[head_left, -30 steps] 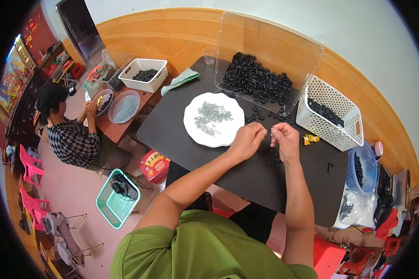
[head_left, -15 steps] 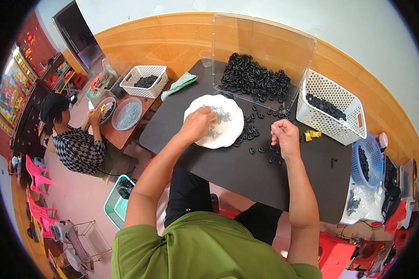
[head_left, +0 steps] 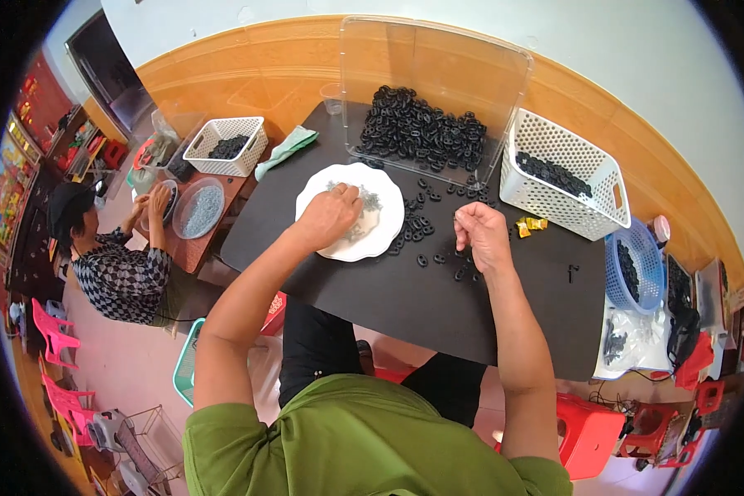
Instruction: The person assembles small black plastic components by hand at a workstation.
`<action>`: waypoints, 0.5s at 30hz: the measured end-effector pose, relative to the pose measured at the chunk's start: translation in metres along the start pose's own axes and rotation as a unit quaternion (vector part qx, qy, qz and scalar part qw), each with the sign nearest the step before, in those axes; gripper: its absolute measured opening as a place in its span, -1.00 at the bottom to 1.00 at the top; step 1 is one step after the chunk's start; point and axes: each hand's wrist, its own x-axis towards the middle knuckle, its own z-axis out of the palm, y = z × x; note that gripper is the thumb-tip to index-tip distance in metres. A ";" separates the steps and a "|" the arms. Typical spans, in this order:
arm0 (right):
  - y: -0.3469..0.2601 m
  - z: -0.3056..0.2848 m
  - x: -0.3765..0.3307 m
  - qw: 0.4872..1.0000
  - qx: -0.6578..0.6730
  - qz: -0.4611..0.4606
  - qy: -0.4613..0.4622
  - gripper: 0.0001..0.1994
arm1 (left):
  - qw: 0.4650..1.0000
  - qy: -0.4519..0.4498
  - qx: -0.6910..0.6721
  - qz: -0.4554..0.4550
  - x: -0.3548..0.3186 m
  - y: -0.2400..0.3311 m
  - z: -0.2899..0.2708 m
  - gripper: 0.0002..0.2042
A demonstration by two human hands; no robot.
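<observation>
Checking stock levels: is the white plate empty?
Not empty: small greyish pieces lie on the white plate, beside the left hand.

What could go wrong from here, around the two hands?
1. The left hand is down among the small clear pieces on the white plate; some might get pushed over its rim.
2. Loose black parts lie beside the right hand, so a sideways sweep could scatter them.
3. Anything small in the right hand's bunched fingers, which I can't make out, could slip.
</observation>
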 end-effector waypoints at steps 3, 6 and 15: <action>0.000 -0.002 0.000 1.000 0.004 0.002 -0.002 -0.91 | 0.999 -0.011 0.030 0.014 0.003 0.002 0.000 -0.91; 0.000 -0.002 0.000 1.000 -0.011 0.001 -0.004 -0.90 | 0.999 -0.030 0.032 0.013 0.003 0.001 -0.001 -0.90; -0.001 -0.001 -0.002 1.000 -0.011 0.002 -0.015 -0.90 | 0.990 0.003 -0.122 -0.076 -0.002 -0.004 -0.003 -0.92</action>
